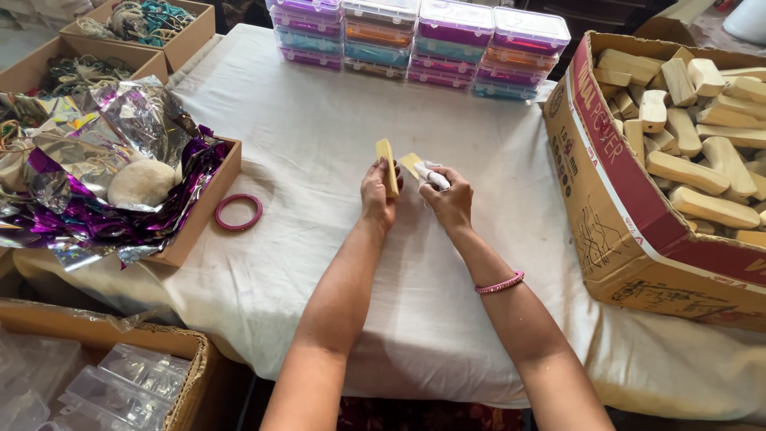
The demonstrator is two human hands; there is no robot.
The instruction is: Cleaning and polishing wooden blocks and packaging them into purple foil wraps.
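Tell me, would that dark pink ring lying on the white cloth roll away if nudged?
Lying flat, the dark pink ring would probably slide rather than roll; the white cloth looks soft and should slow it. Its thin, even hoop suggests it is stiff and light. Tipped on edge, it could well roll.

Matt pale wood blocks (388,166), creased cloth table cover (319,136), glossy foil (120,144), cardboard box (630,223), plastic cases (447,40).
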